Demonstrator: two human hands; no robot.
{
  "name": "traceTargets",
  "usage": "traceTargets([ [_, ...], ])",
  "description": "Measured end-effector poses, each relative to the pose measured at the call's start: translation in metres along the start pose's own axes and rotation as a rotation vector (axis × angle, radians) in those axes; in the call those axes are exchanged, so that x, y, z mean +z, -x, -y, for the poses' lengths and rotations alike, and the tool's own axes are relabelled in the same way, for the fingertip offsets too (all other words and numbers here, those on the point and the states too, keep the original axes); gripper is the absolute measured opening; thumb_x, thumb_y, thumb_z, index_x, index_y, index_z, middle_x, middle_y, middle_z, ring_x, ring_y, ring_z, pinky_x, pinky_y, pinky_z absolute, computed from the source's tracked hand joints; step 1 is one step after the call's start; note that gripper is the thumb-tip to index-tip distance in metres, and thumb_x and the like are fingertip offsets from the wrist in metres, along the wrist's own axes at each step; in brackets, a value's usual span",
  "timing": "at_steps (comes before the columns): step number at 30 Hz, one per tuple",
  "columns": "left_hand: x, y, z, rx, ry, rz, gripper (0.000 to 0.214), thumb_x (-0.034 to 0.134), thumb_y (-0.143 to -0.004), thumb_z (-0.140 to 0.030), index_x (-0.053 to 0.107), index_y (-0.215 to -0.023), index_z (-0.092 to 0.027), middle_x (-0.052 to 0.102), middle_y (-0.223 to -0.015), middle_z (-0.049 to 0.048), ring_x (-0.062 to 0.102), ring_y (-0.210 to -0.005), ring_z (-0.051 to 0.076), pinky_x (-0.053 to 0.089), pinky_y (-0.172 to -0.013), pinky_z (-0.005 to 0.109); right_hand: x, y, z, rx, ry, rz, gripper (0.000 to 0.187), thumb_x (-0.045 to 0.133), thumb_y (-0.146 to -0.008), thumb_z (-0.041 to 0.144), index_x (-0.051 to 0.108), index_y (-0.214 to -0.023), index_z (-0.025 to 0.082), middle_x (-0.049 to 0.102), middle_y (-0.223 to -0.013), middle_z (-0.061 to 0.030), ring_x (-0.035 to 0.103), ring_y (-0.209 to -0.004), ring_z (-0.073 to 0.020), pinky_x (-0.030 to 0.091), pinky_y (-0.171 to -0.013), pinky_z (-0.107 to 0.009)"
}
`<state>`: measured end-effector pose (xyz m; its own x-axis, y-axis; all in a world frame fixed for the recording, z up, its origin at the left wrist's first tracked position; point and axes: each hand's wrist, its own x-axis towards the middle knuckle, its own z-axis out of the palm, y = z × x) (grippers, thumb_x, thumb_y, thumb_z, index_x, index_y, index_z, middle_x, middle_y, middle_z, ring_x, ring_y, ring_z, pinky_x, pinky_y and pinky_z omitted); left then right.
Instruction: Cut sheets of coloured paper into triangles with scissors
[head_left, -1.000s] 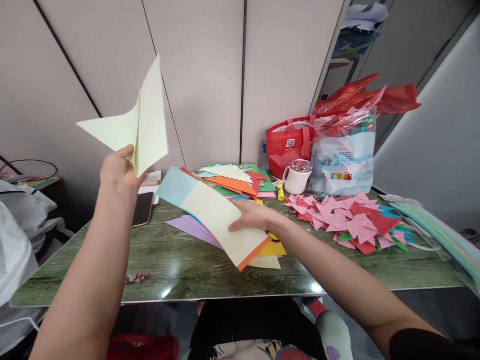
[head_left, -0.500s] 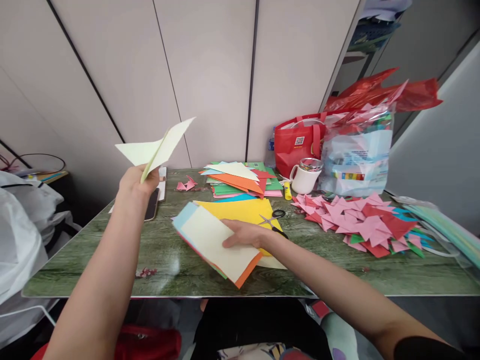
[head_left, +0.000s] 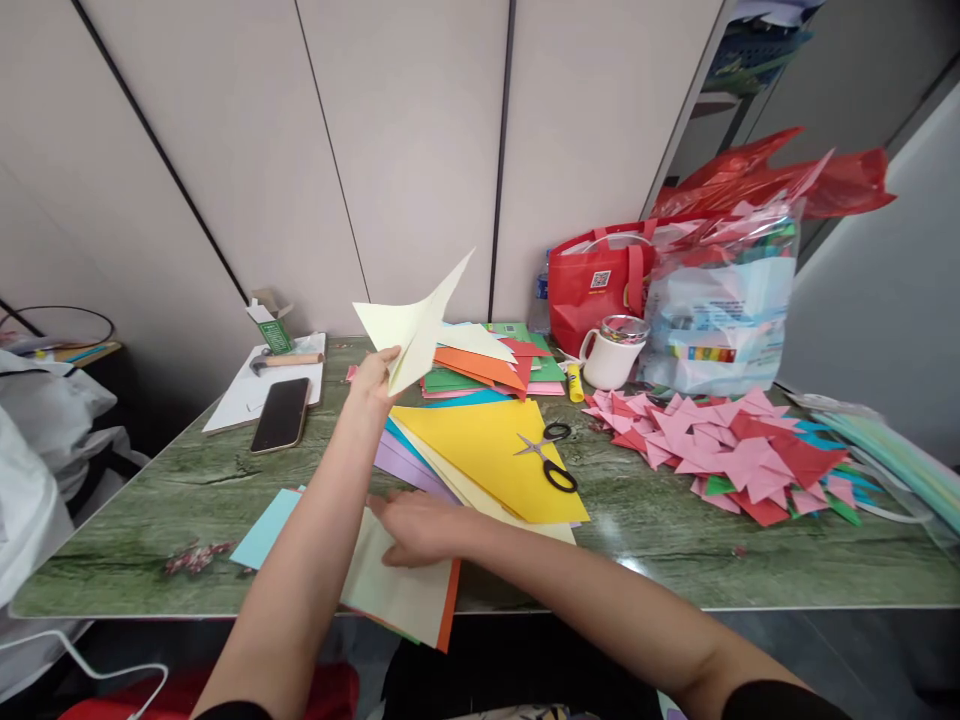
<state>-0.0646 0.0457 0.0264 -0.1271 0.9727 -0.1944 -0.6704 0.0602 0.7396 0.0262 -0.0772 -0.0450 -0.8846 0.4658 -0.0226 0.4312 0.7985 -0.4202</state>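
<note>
My left hand (head_left: pixel 375 378) grips a folded cream paper sheet (head_left: pixel 416 325) by its lower end, raised in front of the pile of cut paper pieces (head_left: pixel 480 370). Near the table's front edge, my right hand (head_left: pixel 420 525) lies with its fingers stretched over a stack of coloured paper (head_left: pixel 409 600), cream on top with orange and green edges below. The stack juts past the edge, and my left forearm hides part of it. Beyond my right hand, black-handled scissors (head_left: pixel 551 455) rest on yellow paper sheets (head_left: pixel 472 450), with lilac and cream sheets underneath.
A heap of folded pink and red paper pieces (head_left: pixel 720 440) covers the right side. Behind it stand a white mug (head_left: pixel 613 355), a glue stick (head_left: pixel 575 383), a red bag (head_left: pixel 592 300) and a plastic bag (head_left: pixel 720 310). Leftward lie a phone (head_left: pixel 281 415) and hammer (head_left: pixel 289 362).
My left hand has carried the folded cream sheet to the right. The right hand has slid the paper stack left and toward me. The phone and hammer now show fully.
</note>
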Motion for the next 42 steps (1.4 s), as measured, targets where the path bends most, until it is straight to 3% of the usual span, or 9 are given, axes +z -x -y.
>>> traceTargets([
  [6,-0.018,-0.017,0.039,0.156,-0.048,0.056,0.023,0.057,-0.079,-0.013,0.059,-0.101,-0.015,0.066,-0.100,0.0072,0.062,-0.090,0.020,0.049,-0.080,0.036,0.006,0.017,-0.001,0.060,0.097,-0.151,0.036,0.059,-0.077,0.025,0.051,-0.107,0.007,0.058,-0.099,-0.0187,0.055,-0.091,-0.0311,0.050,-0.070,-0.043],
  [13,-0.021,-0.034,0.064,0.235,-0.084,0.096,0.023,0.062,-0.068,-0.006,0.063,-0.089,-0.016,0.073,-0.081,0.0045,0.065,-0.089,0.020,0.048,-0.085,0.034,0.025,0.043,-0.012,-0.137,0.193,-0.268,0.024,0.055,-0.082,0.023,0.056,-0.103,0.011,0.054,-0.114,-0.0124,0.041,-0.111,-0.0273,0.040,-0.094,-0.036],
  [24,-0.036,-0.031,0.091,0.266,-0.139,0.063,0.026,0.072,-0.060,-0.021,0.063,-0.083,-0.017,0.073,-0.085,0.0059,0.066,-0.086,0.021,0.049,-0.081,0.034,0.041,0.056,-0.003,-0.130,0.174,-0.319,0.024,0.048,-0.085,0.026,0.055,-0.103,0.011,0.053,-0.118,-0.0119,0.046,-0.101,-0.0264,0.045,-0.084,-0.039],
  [27,-0.034,-0.030,0.092,0.328,-0.163,0.055,0.029,0.073,-0.059,-0.025,0.063,-0.086,-0.018,0.072,-0.091,0.0053,0.065,-0.086,0.019,0.049,-0.079,0.030,0.029,0.059,-0.012,-0.171,0.074,-0.489,0.016,0.048,-0.086,0.024,0.058,-0.094,0.015,0.060,-0.102,-0.0083,0.051,-0.094,-0.0203,0.047,-0.079,-0.030],
  [30,-0.033,-0.030,0.090,0.369,-0.189,0.057,0.032,0.073,-0.060,-0.027,0.063,-0.090,-0.020,0.071,-0.093,0.0041,0.065,-0.085,0.017,0.049,-0.077,0.027,0.002,0.068,-0.037,0.109,-0.025,-0.937,0.014,0.046,-0.086,0.015,0.059,-0.086,0.019,0.058,-0.084,-0.0052,0.053,-0.077,-0.0150,0.047,-0.066,-0.026],
  [33,-0.031,-0.027,0.091,0.372,-0.219,0.071,0.034,0.073,-0.061,-0.028,0.063,-0.092,-0.020,0.071,-0.093,0.0037,0.065,-0.083,0.018,0.049,-0.075,0.028,-0.030,0.079,-0.076,0.418,0.030,-1.319,0.009,0.057,-0.079,0.025,0.059,-0.086,0.019,0.049,-0.098,-0.0102,0.048,-0.097,-0.0237,0.044,-0.080,-0.040],
  [35,-0.028,-0.024,0.094,0.357,-0.241,0.081,0.034,0.074,-0.060,-0.029,0.064,-0.091,-0.019,0.072,-0.091,0.0044,0.065,-0.081,0.019,0.050,-0.073,0.029,-0.043,0.083,-0.099,0.513,-0.148,-1.306,0.016,0.060,-0.076,0.032,0.056,-0.086,0.019,0.047,-0.106,-0.0107,0.046,-0.103,-0.0250,0.045,-0.080,-0.040],
  [38,-0.025,-0.019,0.102,0.331,-0.268,0.091,0.033,0.074,-0.059,-0.030,0.064,-0.088,-0.017,0.072,-0.088,0.0055,0.065,-0.079,0.021,0.050,-0.071,0.031,-0.040,0.088,-0.110,0.617,-0.478,-1.165,0.024,0.056,-0.078,0.038,0.050,-0.094,0.020,0.053,-0.083,-0.0041,0.055,-0.070,-0.0176,0.048,-0.056,-0.029],
  [42,-0.024,-0.018,0.107,0.317,-0.272,0.075,0.032,0.074,-0.059,-0.031,0.064,-0.086,-0.017,0.072,-0.087,0.0052,0.065,-0.079,0.021,0.050,-0.071,0.031,-0.004,0.096,-0.072,0.555,-0.190,-1.182,0.020,0.053,-0.082,0.036,0.051,-0.094,0.019,0.056,-0.095,-0.0093,0.056,-0.076,-0.0195,0.049,-0.065,-0.034],
])
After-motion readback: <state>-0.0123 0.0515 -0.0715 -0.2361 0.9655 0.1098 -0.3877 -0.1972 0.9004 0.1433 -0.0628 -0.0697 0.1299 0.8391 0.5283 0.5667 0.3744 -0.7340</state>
